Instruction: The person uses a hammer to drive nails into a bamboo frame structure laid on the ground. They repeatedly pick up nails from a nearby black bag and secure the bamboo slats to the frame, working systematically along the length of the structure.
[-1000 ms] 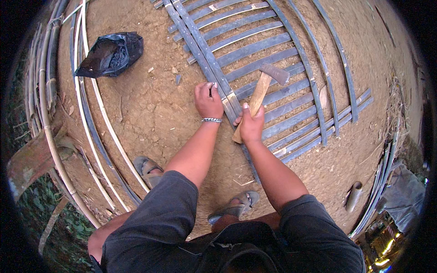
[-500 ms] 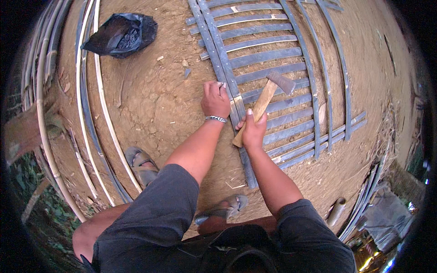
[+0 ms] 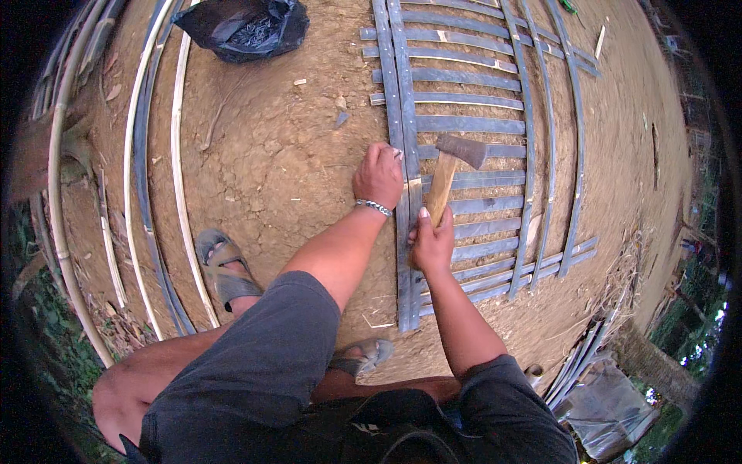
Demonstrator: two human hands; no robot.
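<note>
My right hand (image 3: 431,241) is wrapped round the wooden handle of a hatchet (image 3: 441,184). The hatchet's dark metal head is raised over a lattice of grey split-bamboo slats (image 3: 471,124), blade to the right. Just left of it, my left hand (image 3: 377,176) is closed, fingertips against the edge of two long bamboo rails (image 3: 396,100) laid side by side. Whatever those fingers pinch, if anything, is too small or hidden to name. The crosswise slats run from under these rails to the right. A braided bracelet (image 3: 374,206) circles my left wrist.
A black plastic bag (image 3: 247,31) lies open on the bare earth at the far left. Long bamboo poles (image 3: 62,193) and pale strips (image 3: 178,131) stretch along the left. At the lower right are a bundle of strips (image 3: 576,359) and a clear plastic sheet (image 3: 607,410).
The view has shifted, so the lattice appears further right at its far end. My right hand has turned the hatchet more upright in the picture. My left hand stays beside the rails.
</note>
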